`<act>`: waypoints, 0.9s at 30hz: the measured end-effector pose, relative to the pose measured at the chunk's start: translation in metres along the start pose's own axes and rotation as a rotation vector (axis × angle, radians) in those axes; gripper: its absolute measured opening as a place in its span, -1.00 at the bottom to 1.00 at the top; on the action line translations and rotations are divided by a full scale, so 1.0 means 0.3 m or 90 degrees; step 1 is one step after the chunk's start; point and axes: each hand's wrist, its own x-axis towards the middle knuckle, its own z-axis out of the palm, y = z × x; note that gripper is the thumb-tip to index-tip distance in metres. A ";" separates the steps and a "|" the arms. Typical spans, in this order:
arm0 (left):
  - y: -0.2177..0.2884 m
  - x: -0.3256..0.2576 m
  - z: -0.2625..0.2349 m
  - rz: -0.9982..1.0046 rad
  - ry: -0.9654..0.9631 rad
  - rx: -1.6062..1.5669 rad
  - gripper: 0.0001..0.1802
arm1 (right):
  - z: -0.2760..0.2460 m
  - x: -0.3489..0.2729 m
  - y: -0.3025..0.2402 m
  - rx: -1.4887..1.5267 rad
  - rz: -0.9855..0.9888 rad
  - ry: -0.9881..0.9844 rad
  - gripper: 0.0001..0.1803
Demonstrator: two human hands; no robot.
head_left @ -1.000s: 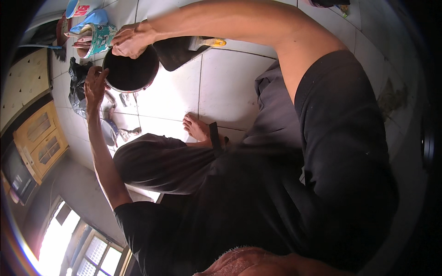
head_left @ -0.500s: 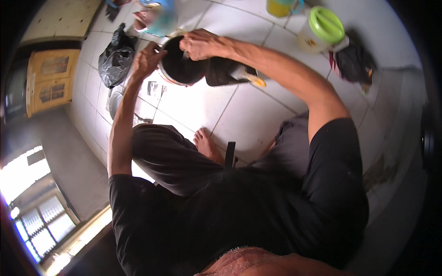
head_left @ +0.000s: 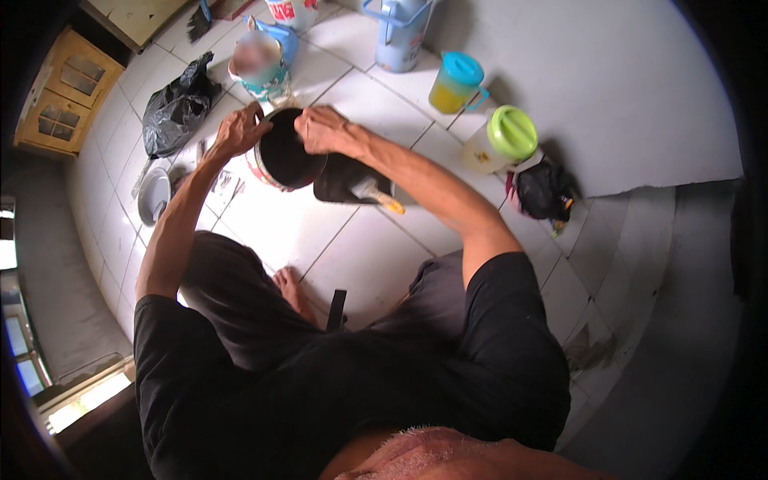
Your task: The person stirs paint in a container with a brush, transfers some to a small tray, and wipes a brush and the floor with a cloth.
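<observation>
Left hand (head_left: pixel 238 133) pinches rim of round, dark-insided bucket (head_left: pixel 290 160) above glossy tiled floor (head_left: pixel 344 252); right hand (head_left: pixel 326 131) curled at rim's right side, grip unclear. Flat black tray (head_left: pixel 340 181) beside, yellow-handled brush (head_left: pixel 380 194) across its edge.

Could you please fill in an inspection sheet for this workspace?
Surface: pale tiled floor, with glare near the bucket and a dark patch at far right.
Job's things: bucket dark inside; black tray to its right; brush on the tray, its yellow handle past the edge.
Clutter: black bag and grey bowl at left; jug with yellow contents and green-lidded container at right.
Hands: left hand has its fingers at the bucket's rim; right hand is curled over the bucket's opening; grip unclear for both.
Cables: nothing seen.
Surroundings: wooden cabinet at left, plain wall at right.
</observation>
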 end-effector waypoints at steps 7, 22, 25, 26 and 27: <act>0.019 -0.001 -0.020 -0.042 0.009 -0.039 -0.57 | -0.030 -0.002 0.005 0.047 0.068 0.015 -0.82; -0.040 -0.023 -0.013 -0.040 0.008 0.003 -0.54 | -0.024 0.001 0.005 0.128 0.072 -0.093 -0.83; -0.045 -0.019 -0.008 -0.026 0.012 -0.013 -0.53 | -0.019 -0.002 -0.009 0.170 0.082 0.087 -0.83; -0.041 -0.004 -0.014 -0.008 0.016 -0.020 -0.53 | -0.016 0.004 0.006 0.118 0.091 0.086 -0.85; -0.045 0.002 -0.006 -0.013 0.020 -0.016 -0.53 | -0.008 0.001 0.013 0.103 0.064 0.063 -0.87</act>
